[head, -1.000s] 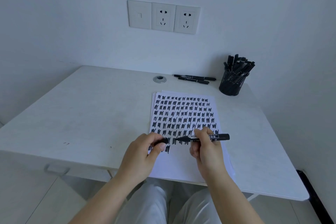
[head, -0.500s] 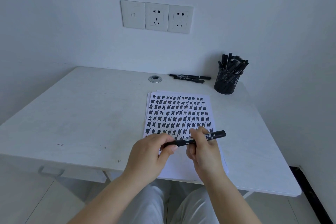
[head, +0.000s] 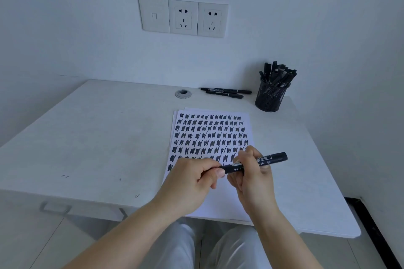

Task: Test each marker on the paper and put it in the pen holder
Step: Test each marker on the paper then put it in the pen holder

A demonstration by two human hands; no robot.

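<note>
A black marker lies level between both hands, just above the near part of the paper, which is filled with rows of black test strokes. My right hand grips the marker's barrel. My left hand pinches its left end, where the cap sits against the barrel. The black mesh pen holder stands at the back right of the desk, stuffed with several black markers. Two more black markers lie side by side on the desk to the holder's left.
The white desk meets the wall at its back and right side. A round metal cable grommet sits at the back middle. Wall sockets hang above. My knees show below the desk's front edge.
The cap in my left hand has come together with the marker tip held by my right hand; a second ago they were apart. Both hands lifted slightly off the paper.
</note>
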